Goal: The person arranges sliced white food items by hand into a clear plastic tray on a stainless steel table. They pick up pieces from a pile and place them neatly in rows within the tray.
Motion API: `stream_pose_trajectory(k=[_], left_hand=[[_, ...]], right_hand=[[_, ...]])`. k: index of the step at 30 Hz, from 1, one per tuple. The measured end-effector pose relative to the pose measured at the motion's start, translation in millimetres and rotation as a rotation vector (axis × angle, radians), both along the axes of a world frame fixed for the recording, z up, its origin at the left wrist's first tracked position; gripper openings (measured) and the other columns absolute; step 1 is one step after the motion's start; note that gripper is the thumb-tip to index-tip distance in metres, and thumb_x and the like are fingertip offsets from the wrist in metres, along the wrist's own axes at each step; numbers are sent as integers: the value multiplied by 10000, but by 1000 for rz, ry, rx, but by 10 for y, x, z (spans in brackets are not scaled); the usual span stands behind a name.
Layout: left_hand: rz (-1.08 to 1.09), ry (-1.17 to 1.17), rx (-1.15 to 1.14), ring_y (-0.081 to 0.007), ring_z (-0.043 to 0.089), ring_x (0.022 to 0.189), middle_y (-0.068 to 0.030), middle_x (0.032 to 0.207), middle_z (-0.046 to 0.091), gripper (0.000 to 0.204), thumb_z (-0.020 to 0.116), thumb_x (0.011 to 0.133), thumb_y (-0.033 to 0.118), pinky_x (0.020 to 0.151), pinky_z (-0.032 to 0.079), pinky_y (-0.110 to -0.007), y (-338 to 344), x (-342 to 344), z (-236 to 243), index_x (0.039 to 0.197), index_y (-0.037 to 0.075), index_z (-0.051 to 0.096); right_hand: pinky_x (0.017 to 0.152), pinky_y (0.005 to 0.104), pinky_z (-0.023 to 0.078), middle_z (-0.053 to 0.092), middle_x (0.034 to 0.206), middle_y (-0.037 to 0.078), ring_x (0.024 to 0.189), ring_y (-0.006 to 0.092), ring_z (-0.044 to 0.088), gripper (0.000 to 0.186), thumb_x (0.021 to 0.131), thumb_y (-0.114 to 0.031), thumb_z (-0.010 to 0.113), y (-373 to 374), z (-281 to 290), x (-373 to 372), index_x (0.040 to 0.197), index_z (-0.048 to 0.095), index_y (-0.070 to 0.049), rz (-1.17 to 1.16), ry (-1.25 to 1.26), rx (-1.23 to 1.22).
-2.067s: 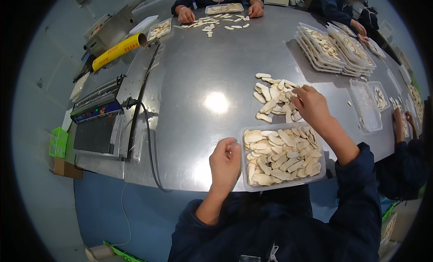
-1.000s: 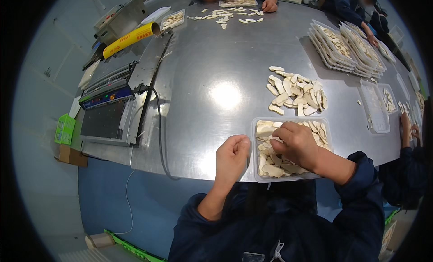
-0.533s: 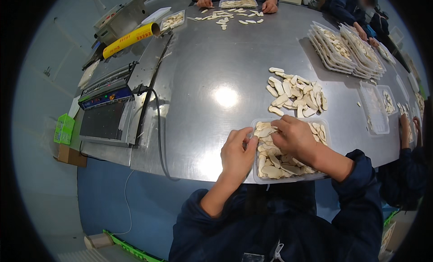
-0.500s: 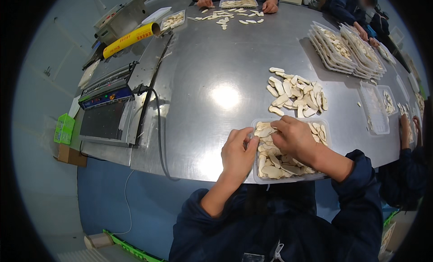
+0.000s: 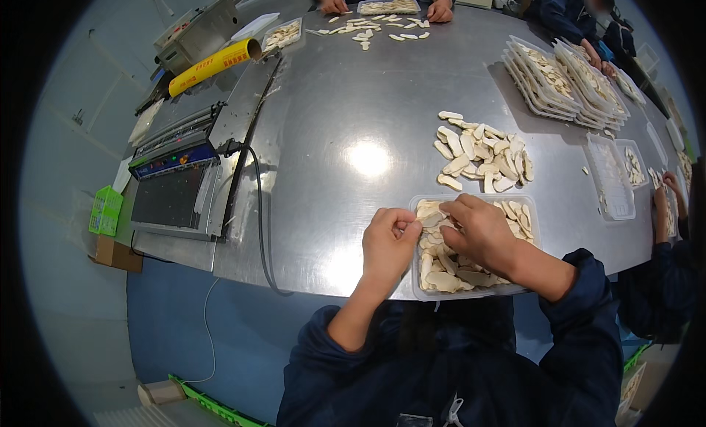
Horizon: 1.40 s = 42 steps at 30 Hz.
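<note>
Tray (image 5: 415, 283) of slices (image 5: 445, 281) on the table (image 5: 316, 133), loose pile (image 5: 482, 151) behind it, machine (image 5: 168, 195) far left

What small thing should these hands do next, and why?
Probably the bare right hand should settle the pale, flat, oblong slice among the others in the clear, rectangular plastic tray. That slice shows between it and the bare left hand, close by at the tray's left edge, so both seem well placed to adjust it. Whether either hand grips it is hard to tell.

Food-packing workroom: steel table (image 5: 331, 125), stacked filled trays (image 5: 524, 94), co-workers (image 5: 560, 15)
</note>
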<state>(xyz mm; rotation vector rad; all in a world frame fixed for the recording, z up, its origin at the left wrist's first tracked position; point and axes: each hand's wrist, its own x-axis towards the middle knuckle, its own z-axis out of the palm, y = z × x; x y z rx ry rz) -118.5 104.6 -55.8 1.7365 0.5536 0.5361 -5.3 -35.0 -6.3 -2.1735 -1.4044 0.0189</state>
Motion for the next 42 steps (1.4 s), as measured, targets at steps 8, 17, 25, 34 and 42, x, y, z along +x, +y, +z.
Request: stream_pose_trajectory(k=[8,17,25,34,42], left_hand=[[-378,131,-340,-27,534,700,8,793,609,73,612,874,35,627,439,-175,137,-246,156,927,-12,591],[-387,114,-475,-38,565,727,-14,842,637,90,614,881,37,671,459,-176,133,-188,198,951,-18,605],[-125,22,-317,-49,541,675,-24,813,634,178,626,885,116,611,448,-197,100,-168,150,993,-26,615],[-71,89,-174,-65,517,571,-44,738,653,277,660,848,161,552,439,-225,53,-353,-117,1049,-24,615],[-188,126,-243,-75,527,570,-43,744,651,263,658,847,121,556,446,-217,-12,-349,-43,1054,-35,613]], right_hand=[[641,344,525,618,838,98,757,265,623,285,662,-116,758,-185,128,-82,917,657,-40,230,-120,1],[609,351,515,607,799,75,728,271,614,260,649,-116,749,-154,175,-23,884,656,-52,296,-13,-36],[607,377,503,580,768,99,732,288,598,246,641,-114,725,1,138,80,853,626,-37,302,-109,-24],[607,370,499,598,796,117,705,295,601,218,717,-114,713,-140,176,216,902,644,-22,67,-94,6],[564,340,479,629,708,129,600,266,603,62,760,-66,659,-1099,97,677,791,680,-17,-511,-58,129]])
